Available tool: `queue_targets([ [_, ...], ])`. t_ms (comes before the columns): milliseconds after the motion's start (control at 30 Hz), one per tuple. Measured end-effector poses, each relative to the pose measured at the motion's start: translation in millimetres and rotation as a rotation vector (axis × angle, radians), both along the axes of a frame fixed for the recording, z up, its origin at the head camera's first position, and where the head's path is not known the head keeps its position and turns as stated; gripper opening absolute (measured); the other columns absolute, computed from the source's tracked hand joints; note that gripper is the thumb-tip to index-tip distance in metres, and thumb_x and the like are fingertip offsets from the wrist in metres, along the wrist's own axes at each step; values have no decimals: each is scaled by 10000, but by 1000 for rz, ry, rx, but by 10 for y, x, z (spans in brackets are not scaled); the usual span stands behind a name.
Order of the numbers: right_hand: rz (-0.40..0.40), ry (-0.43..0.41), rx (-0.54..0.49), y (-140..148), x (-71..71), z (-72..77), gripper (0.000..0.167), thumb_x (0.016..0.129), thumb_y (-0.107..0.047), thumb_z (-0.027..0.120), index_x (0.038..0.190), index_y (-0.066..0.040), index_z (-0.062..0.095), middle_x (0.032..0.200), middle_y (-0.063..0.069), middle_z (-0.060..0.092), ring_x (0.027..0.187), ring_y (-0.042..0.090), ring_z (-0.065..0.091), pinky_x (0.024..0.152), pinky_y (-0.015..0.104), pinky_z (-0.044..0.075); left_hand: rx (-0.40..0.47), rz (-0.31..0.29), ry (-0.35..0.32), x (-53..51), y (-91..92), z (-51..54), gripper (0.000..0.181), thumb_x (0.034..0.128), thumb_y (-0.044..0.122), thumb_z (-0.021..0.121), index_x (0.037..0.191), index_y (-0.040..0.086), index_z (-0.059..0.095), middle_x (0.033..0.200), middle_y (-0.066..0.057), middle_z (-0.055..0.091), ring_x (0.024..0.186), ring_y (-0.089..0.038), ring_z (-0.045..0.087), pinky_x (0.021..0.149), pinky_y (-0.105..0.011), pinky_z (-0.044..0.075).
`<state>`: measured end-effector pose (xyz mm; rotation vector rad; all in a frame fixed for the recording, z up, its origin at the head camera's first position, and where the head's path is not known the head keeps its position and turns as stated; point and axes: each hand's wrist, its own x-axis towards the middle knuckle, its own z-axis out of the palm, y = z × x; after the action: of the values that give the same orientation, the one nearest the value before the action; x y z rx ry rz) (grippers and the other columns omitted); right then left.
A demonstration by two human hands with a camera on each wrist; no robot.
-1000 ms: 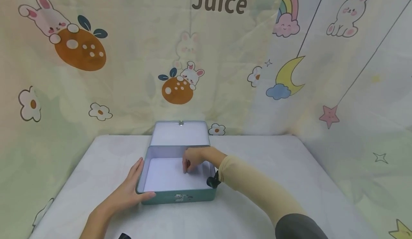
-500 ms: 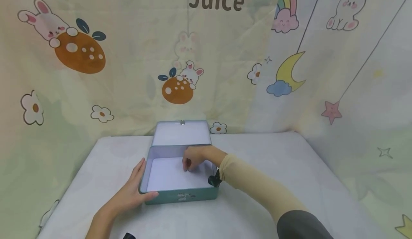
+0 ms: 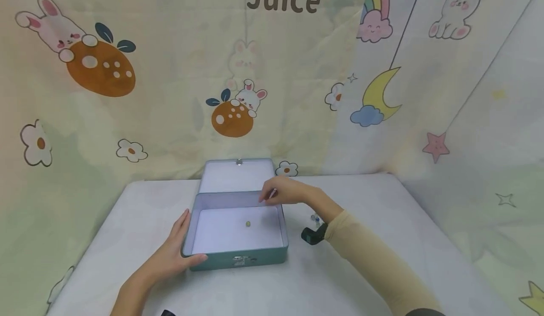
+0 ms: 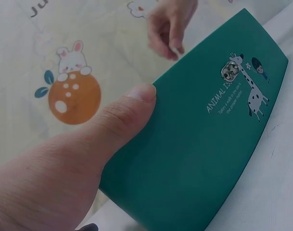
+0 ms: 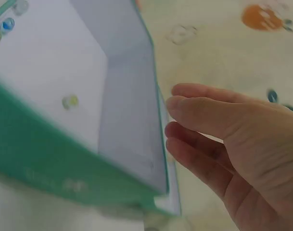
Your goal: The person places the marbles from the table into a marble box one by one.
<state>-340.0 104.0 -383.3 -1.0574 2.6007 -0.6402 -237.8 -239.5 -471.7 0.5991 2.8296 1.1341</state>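
Observation:
In the head view, a green box point(image 3: 221, 260) stands with its lid point(image 3: 235, 176) raised at the back. My left hand point(image 3: 163, 254) grips its left side, thumb at the front corner; the left wrist view shows this thumb point(image 4: 136, 103) against the green wall point(image 4: 184, 144). A small yellow-green marble point(image 3: 248, 223) lies on the box's white floor, also visible in the right wrist view point(image 5: 70, 101). Above the right rear rim is my right hand point(image 3: 286, 191), its fingers loosely bent. Nothing shows between its fingers in the right wrist view, where this hand point(image 5: 233, 139) is beside the box.
A few small clear and blue marbles point(image 3: 315, 218) lie on the white table point(image 3: 361, 240) right of the box, partly behind the wrist camera point(image 3: 313, 235). In the right wrist view, several marbles point(image 5: 6, 25) appear near a green edge. A printed cloth point(image 3: 170, 70) hangs behind.
My right hand has risen out of the box and moved right and back, uncovering the marble on its floor and the marbles on the table. My left hand keeps its hold.

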Motion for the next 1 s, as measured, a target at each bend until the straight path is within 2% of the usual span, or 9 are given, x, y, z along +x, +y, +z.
queue_targets([
  [133, -132, 50, -96, 460, 93, -92, 145, 888, -125, 660, 1010, -169, 725, 994, -24, 688, 925, 64, 641, 819, 214, 541, 4, -3, -1, 32, -11, 4, 1193, 724, 482, 776, 1522, 20, 19, 1582, -196, -10, 1409, -505, 106, 1050, -690, 217],
  [267, -221, 47, -135, 861, 178, -346, 147, 887, -129, 661, 1022, -151, 716, 1016, 33, 690, 930, 107, 645, 810, 236, 552, -5, 1, -11, 53, -44, 5, 1203, 719, 498, 774, 1525, 37, 10, 1590, -169, -21, 1416, -490, 105, 1047, -692, 219],
  [433, -280, 58, -103, 1200, 248, -630, 181, 883, -75, 650, 1057, -66, 703, 1031, 65, 680, 953, 169, 638, 840, 315, 557, -9, -7, -14, 32, -69, 22, 1199, 724, 497, 770, 1532, 73, -9, 1598, -136, -37, 1423, -479, 92, 1046, -697, 208],
  [533, -320, 34, -38, 1321, 267, -720, 186, 889, -66, 640, 1058, -93, 713, 1023, 13, 677, 961, 159, 627, 861, 336, 550, -4, -17, -11, 16, -38, 45, 1191, 730, 478, 772, 1526, 43, 1, 1592, -167, -30, 1415, -497, 88, 1046, -700, 199],
  [667, -297, 24, 16, 1398, 278, -823, 182, 880, -48, 646, 1028, -110, 732, 984, -23, 675, 938, 132, 625, 848, 299, 547, 1, -20, -5, 26, -20, 34, 1188, 728, 467, 777, 1521, 17, 17, 1585, -188, -15, 1407, -509, 100, 1044, -700, 205],
  [833, -211, 135, 32, 1415, 273, -925, 153, 847, -22, 669, 964, -84, 744, 929, 4, 683, 876, 127, 639, 779, 237, 545, -3, -11, -8, 35, -46, 25, 1196, 724, 489, 773, 1526, 38, 8, 1590, -168, -17, 1412, -498, 105, 1039, -702, 211],
  [1000, -239, 179, 77, 1422, 266, -925, 145, 831, -37, 685, 939, -112, 745, 911, -27, 685, 872, 118, 642, 785, 243, 543, 7, -14, -11, 33, -26, 56, 1195, 729, 498, 765, 1529, 60, -7, 1592, -161, -20, 1419, -485, 95, 1046, -699, 205],
])
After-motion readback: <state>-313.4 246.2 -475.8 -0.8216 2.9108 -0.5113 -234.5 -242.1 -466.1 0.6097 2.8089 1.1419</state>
